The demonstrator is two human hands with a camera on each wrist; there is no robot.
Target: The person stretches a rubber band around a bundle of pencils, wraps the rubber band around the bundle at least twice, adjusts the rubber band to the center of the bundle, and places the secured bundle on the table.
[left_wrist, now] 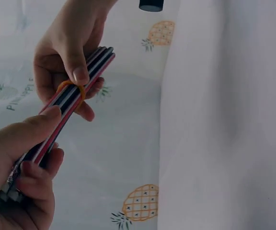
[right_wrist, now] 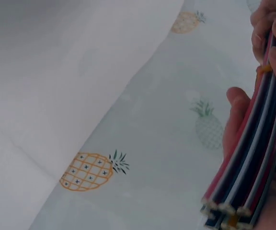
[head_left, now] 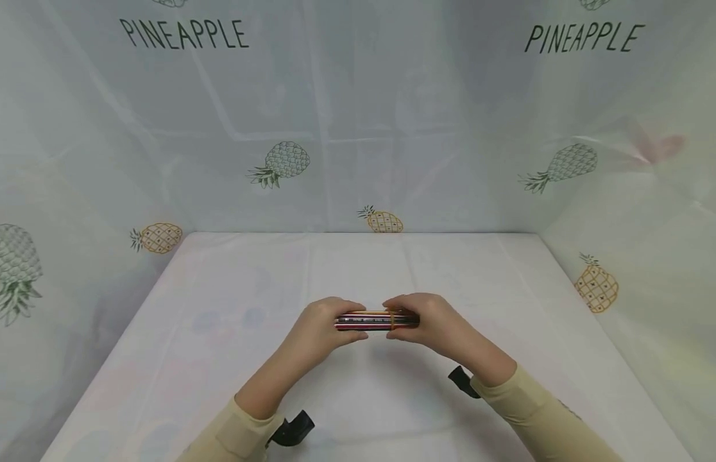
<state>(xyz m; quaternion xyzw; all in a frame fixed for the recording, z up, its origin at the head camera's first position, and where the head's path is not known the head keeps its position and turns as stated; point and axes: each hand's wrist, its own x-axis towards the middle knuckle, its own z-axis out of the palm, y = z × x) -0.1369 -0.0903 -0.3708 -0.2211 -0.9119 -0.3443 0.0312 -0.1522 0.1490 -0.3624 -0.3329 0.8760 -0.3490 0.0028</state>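
A bundle of pencils [head_left: 364, 321] with dark, red and pale stripes lies sideways between my two hands above the table. An orange rubber band [left_wrist: 83, 91] circles it, nearer to my right hand. My left hand [head_left: 323, 324] grips the left end, thumb on one side and fingers on the other. My right hand [head_left: 435, 324] holds the right end, and in the left wrist view its thumb presses right beside the band. In the right wrist view the flat ends of the pencils [right_wrist: 250, 148] point toward the camera.
Under the hands is a table with a white cover [head_left: 358, 398]. A pale curtain [head_left: 358, 83] printed with pineapples stands behind it and along both sides. Black wrist mounts [head_left: 293, 428] stick out from the sleeves.
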